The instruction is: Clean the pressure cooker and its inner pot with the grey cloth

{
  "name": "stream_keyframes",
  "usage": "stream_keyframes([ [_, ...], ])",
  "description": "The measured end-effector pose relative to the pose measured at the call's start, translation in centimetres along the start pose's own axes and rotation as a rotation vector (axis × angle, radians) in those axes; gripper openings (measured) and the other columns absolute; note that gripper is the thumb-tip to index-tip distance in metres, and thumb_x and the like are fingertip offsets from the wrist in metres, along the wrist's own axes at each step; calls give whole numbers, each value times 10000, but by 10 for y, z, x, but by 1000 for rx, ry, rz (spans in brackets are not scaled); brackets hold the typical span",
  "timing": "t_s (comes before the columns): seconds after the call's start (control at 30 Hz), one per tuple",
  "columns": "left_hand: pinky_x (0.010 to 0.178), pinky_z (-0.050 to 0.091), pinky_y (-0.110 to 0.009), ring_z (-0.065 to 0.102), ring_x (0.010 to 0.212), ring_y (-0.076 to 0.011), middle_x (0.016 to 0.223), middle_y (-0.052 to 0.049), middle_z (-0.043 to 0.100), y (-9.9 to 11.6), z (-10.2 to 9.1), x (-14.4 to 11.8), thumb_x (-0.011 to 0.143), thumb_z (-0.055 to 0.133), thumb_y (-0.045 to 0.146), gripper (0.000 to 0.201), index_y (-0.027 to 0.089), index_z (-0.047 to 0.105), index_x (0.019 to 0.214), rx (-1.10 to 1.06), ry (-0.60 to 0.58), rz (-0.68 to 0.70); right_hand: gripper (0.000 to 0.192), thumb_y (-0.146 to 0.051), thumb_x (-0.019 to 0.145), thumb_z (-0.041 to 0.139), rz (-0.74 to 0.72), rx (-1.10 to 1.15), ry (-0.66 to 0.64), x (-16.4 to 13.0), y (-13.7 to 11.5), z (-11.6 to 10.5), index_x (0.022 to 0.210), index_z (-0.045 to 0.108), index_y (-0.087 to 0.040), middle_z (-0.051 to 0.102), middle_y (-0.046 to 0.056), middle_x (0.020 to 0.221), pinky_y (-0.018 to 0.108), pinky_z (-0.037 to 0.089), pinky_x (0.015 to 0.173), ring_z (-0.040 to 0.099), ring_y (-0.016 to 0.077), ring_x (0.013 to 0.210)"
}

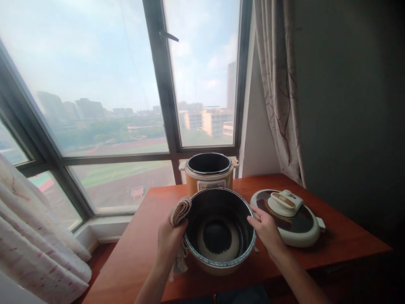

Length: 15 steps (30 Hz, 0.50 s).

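Left hand (169,238) clamped on the left rim of the pot (220,230), with a folded cloth (180,211) pinched between palm and rim; cloth top standing above the rim, frayed end hanging below the hand beside the pot wall. Right hand (267,230) closed on the right rim, fingertips over the edge, thumb outside. Both forearms entering from the bottom edge of the view.

Pot: round, dark inside, metal rim, mouth tipped toward the camera. Inside, on the bottom, 1 pale ring around a dark centre. Position: near the front edge of the table (136,245), about midway along it. Cannot tell whether the base touches the table or is lifted clear.

Just behind the pot, at the back edge of the table: cooker (209,175), orange body, pale top collar, dark cavity open, label panel facing forward. Pot rim overlapping the lower front of the cooker in this view.

Right of the pot, just beside the right hand: lid (289,217), lying flat, white edge, dark brown top, white and brown handle in the middle, 1 tab projecting toward the right edge of the table.

Table: reddish-brown wood, set against the window (104,84). Patterned curtain (278,84) hanging at the back right corner; 1 more pale curtain (38,232) at the left, off the table.
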<state>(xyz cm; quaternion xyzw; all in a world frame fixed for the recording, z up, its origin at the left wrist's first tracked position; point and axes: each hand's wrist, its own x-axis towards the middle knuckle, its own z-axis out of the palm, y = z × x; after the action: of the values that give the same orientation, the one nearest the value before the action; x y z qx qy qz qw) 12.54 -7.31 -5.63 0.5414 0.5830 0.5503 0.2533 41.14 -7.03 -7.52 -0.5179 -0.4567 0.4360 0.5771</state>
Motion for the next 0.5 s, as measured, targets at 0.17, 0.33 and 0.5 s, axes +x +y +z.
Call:
stream_keyframes([
  [0.17, 763, 554, -366, 713, 871, -295, 856, -30, 771, -1, 2, 2, 704, 661, 310, 317, 172, 749, 976, 51, -1, 3, 553, -336, 658, 648, -2, -33, 39, 7, 9, 1, 1157, 718, -109, 683, 11, 623, 320, 499, 626, 627, 221, 612],
  [0.33, 738, 552, -350, 712, 869, -294, 852, -23, 769, 5, 5, 0, 698, 642, 285, 283, 180, 746, 939, 25, -6, 17, 506, -345, 661, 629, -6, -44, 44, 4, 12, 2, 1103, 744, -126, 684, 14, 615, 322, 497, 610, 628, 230, 599],
  [0.5, 758, 540, -347, 703, 848, -277, 843, -9, 756, 6, 6, 0, 696, 617, 247, 229, 189, 732, 886, 50, -13, 41, 493, -357, 670, 623, -2, -42, 39, 4, 13, 3, 1089, 748, -129, 682, 13, 614, 317, 491, 600, 627, 227, 594],
])
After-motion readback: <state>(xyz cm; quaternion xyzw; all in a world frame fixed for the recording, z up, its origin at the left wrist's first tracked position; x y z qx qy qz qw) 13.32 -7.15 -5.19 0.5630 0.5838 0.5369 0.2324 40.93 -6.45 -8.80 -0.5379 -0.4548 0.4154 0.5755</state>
